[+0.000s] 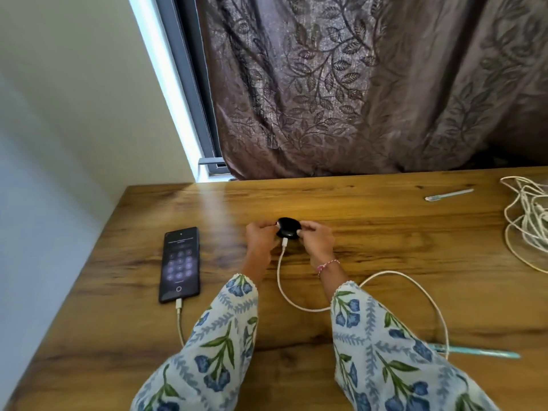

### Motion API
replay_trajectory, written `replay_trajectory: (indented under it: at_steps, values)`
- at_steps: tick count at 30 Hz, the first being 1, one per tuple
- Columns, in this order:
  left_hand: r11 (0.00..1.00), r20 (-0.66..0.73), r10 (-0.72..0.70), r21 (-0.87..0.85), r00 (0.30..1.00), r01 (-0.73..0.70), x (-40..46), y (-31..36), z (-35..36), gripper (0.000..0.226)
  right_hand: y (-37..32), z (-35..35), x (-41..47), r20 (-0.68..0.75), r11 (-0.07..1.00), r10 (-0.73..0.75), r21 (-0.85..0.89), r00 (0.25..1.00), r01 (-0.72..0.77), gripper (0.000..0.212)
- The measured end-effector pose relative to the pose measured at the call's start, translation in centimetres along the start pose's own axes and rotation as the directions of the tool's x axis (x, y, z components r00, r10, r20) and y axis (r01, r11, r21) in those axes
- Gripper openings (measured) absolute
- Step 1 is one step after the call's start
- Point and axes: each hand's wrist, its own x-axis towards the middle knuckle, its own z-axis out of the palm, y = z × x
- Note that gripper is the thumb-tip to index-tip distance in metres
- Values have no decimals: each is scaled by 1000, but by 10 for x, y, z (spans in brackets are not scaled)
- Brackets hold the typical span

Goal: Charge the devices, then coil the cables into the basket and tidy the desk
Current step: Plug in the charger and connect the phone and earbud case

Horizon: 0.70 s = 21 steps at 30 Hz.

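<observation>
At frame bottom, floral sleeves [219,345] are extended; at centre, a black earbuds case [288,227] is pinched between left hand [261,237] and right hand [315,237], apparently steadied with its white cable [281,280] plugged in.

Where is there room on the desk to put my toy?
Bare wood lies between the black case and the white pen, and behind the phone. It is crowded by the cable pile at the right edge.

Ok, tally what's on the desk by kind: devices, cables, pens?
Devices: 2, the phone and the black case.
Cables: 3, the phone cable, the case cable and the loose bundle.
Pens: 2, the far pen and the near pen.
Total: 7
</observation>
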Motion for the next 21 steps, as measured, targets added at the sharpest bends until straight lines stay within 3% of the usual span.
replay_trajectory:
  at_steps: [4,9,15,21]
  values:
    - [975,80,75,-215,994,-56,-28,13,0,18,-18,-24,-11,149,934,0,354,989,-53,31]
    - [878,152,297,-433,943,-207,-73,39,5,18,-56,-58,-39,254,730,-179,682,950,-45,34]
    - [753,102,514,-529,852,-391,-126,66,11,22,-90,-89,-74,323,595,-381,803,866,-38,31]
    - [663,77,563,-637,823,-393,-163,82,14,23,-110,-113,-102,320,529,-530,849,785,11,32]
